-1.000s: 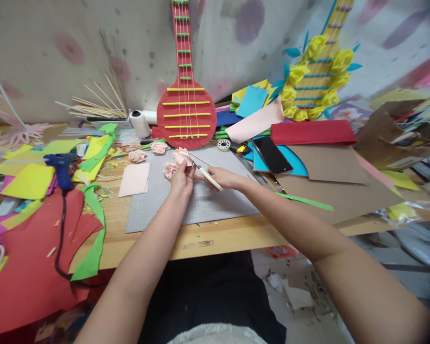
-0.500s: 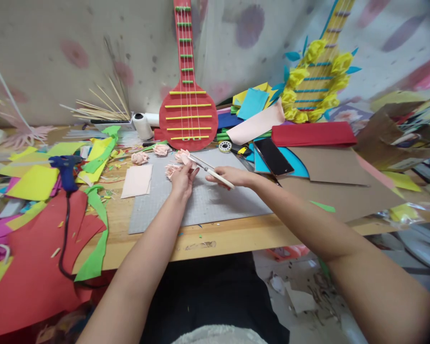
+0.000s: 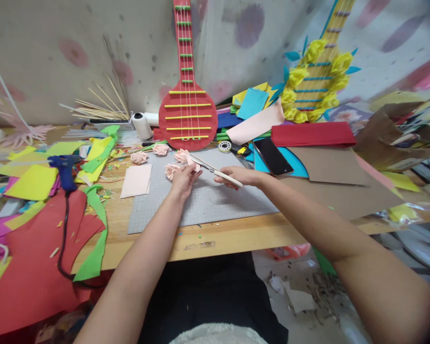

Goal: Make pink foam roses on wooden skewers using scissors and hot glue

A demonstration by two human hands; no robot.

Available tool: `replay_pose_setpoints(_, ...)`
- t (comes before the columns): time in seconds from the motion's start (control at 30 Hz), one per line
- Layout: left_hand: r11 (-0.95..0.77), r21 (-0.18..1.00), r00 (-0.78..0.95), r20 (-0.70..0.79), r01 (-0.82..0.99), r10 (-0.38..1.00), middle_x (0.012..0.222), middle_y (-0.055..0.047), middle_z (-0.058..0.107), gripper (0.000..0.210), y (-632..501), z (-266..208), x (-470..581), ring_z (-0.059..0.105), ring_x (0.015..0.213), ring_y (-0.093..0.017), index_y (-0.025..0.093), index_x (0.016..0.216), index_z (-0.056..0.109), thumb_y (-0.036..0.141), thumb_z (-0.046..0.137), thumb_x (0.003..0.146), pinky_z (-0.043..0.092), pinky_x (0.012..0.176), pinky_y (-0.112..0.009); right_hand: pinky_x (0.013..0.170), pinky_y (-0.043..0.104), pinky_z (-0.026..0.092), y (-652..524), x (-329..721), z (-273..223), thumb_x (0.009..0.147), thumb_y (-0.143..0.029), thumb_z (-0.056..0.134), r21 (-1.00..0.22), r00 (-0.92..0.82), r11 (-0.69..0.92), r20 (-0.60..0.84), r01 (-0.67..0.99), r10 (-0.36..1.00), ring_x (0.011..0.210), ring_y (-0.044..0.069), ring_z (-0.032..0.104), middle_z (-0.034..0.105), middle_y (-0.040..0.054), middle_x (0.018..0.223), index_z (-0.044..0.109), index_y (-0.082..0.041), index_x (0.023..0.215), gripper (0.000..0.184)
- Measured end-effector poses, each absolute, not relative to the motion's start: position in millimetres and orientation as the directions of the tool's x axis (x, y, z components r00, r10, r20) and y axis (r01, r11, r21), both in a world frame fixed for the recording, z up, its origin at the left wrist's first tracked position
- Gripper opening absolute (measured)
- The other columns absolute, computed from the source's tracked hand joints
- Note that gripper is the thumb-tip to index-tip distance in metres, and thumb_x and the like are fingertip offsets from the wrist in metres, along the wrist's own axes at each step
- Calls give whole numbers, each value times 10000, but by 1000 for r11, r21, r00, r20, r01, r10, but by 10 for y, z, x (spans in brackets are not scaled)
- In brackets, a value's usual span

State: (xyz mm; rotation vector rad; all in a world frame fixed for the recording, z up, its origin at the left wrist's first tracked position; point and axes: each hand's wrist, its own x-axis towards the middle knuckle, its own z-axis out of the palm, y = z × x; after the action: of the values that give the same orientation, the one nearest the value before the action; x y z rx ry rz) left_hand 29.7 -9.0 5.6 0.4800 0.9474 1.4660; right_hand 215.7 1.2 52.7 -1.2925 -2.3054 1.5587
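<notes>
Pinched between the fingers of my left hand (image 3: pixel 182 182) is a small piece of pale pink paper (image 3: pixel 196 166). My right hand (image 3: pixel 241 176) is closed round the white handles of a pair of scissors (image 3: pixel 208 166), whose blades point left and reach the paper. Just beyond my left hand, a pink paper rose (image 3: pixel 182 155) and another rose (image 3: pixel 171 171) lie on the grey cutting mat (image 3: pixel 215 205). Two more roses sit further left, one of them a paper flower (image 3: pixel 139 157) near a stack of pale pink paper squares (image 3: pixel 136 181).
A red paper-covered lute (image 3: pixel 188 122) leans on the wall behind the mat. A blue glue gun (image 3: pixel 66 169) stands among paper scraps at left. To the right lie a phone (image 3: pixel 274 156) and brown card (image 3: pixel 337 167). A tape roll (image 3: pixel 224 146) is near the mat's back edge.
My right hand and the scissors have shifted slightly to the right. My left hand, still pinching the paper, has turned a little.
</notes>
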Motion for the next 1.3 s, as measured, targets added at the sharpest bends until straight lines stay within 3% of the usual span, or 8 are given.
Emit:
replay_pose_setpoints(0.27, 139, 827, -97, -227, -545, 969, 560, 17, 536, 117, -132, 104, 307, 497, 560, -55, 108, 558, 580, 111, 676, 626, 537, 677, -251, 404, 199, 341, 12, 2167, 520, 748, -618, 497, -812, -738, 233, -315, 535, 597, 402, 55, 384, 406, -53, 467, 380, -178, 610, 475)
replay_pose_setpoints(0.5, 134, 833, -87, -212, -537, 973, 559, 23, 532, 131, -119, 79, 296, 483, 553, -55, 117, 553, 571, 133, 696, 589, 531, 706, -277, 395, 191, 323, -16, 2155, 472, 725, -610, 536, -843, -703, 144, -325, 519, 633, 402, 47, 373, 386, -72, 484, 377, -182, 654, 462)
replay_pose_setpoints(0.83, 138, 840, -54, -195, -524, 979, 591, -8, 581, 101, -118, 46, 296, 527, 573, -73, 105, 570, 591, 113, 684, 609, 512, 741, -296, 409, 195, 330, -4, 2190, 445, 724, -596, 538, -841, -720, 172, -313, 514, 620, 405, 47, 380, 394, -69, 484, 383, -178, 631, 455)
replay_pose_setpoints(1.3, 164, 854, -40, -210, -494, 977, 586, -1, 589, 115, -123, 42, 311, 545, 586, -75, 111, 571, 591, 142, 702, 568, 467, 680, -222, 397, 199, 325, -21, 2152, 423, 712, -592, 554, -859, -710, 133, -312, 495, 632, 386, 46, 375, 384, -73, 456, 364, -182, 597, 467)
